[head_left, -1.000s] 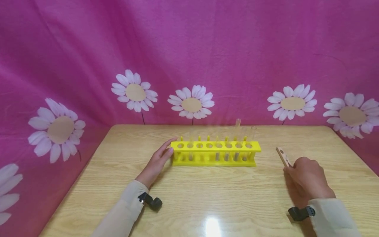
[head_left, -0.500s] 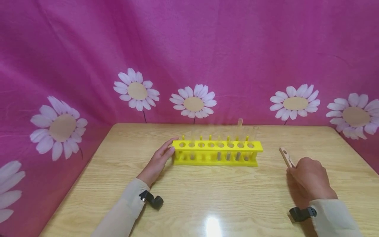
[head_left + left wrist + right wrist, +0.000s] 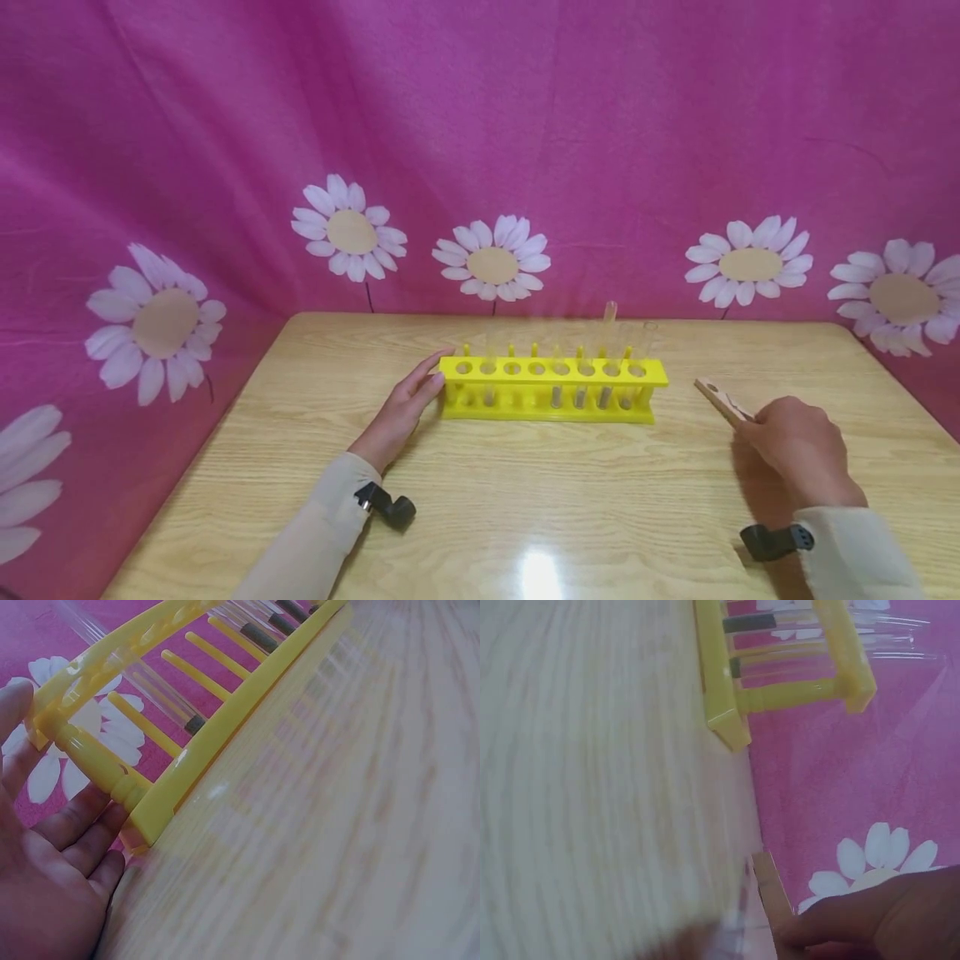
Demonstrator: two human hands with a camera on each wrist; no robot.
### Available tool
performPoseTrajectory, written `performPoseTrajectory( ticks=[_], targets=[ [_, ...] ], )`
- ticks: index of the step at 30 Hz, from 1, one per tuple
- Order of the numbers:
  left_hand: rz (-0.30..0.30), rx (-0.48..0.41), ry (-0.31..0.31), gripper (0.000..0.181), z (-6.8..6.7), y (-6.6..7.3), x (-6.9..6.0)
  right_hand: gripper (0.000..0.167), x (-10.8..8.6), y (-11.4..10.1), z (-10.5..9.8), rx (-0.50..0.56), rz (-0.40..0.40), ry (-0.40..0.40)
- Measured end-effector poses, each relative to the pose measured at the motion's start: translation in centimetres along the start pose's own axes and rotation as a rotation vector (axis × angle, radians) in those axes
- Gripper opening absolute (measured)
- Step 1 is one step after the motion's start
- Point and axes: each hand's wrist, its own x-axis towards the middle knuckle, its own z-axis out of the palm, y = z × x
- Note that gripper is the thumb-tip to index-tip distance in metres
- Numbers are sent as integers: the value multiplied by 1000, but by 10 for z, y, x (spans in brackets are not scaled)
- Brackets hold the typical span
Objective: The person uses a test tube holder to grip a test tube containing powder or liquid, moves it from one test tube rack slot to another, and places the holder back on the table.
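A yellow test tube rack (image 3: pixel 555 380) stands upright on the table, with several clear test tubes (image 3: pixel 611 313) in its holes. Dark material shows at the bottom of the tubes, as in the one test tube (image 3: pixel 161 697) near the rack's left end. My left hand (image 3: pixel 397 415) grips that end, thumb at the top plate and fingers round the post. Off to the rack's right, my right hand (image 3: pixel 802 442) pinches a wooden test tube holder (image 3: pixel 718 400), whose tip points left and away from me. The right wrist view shows the holder (image 3: pixel 772 896) apart from the rack.
The wood-grain table (image 3: pixel 525 492) stretches in front of the rack. Behind and at the left hangs a magenta cloth (image 3: pixel 600 125) printed with white daisies. Black wrist cameras, such as the left camera (image 3: pixel 386 506), sit on both sleeves.
The wooden test tube holder has turned so its tip points further left, and my right hand has shifted slightly right. My left hand stays on the rack. The whole view has moved a little.
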Motion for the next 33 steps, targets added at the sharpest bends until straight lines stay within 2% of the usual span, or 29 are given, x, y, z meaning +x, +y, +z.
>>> performPoseTrajectory(
  ticks=[4,10,20,29,33],
  targets=[
    [1,-1,-3,57,0,0,0,33,-2,-2,-2,15,-20,48],
    [1,-9,-4,57,0,1,-1,36,-6,-10,-5,41,-67,173],
    [5,-18,-5,54,-1,0,-1,39,-17,-38,-17,93,-111,351],
    [28,-42,-8,56,2,-1,1,39,-32,-63,-30,117,-147,464],
    [16,-34,3,53,1,-2,0,39,-38,-77,-35,137,-155,482]
  ],
)
